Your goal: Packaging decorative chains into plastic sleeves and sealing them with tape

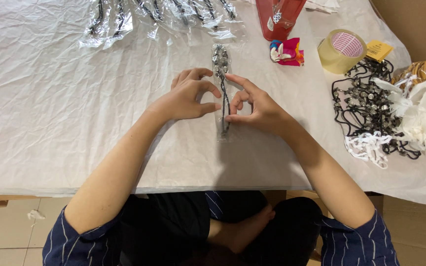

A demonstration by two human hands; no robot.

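Observation:
A narrow clear plastic sleeve [221,59] lies lengthwise on the white paper-covered table [50,98]; inside it is a black cord necklace with silvery beads. My left hand [187,96] pinches the sleeve's left edge near its middle. From the right side, my right hand [255,106] presses it with forefinger and thumb. Both hands touch the same sleeve, which rests flat on the table.
Several bagged necklaces [124,19] lie in a row along the far edge. A red tape dispenser [277,17], a pink cloth scrap [287,51] and a tape roll [341,49] sit far right. A heap of loose necklaces [366,106] and white strips [425,113] fills the right side.

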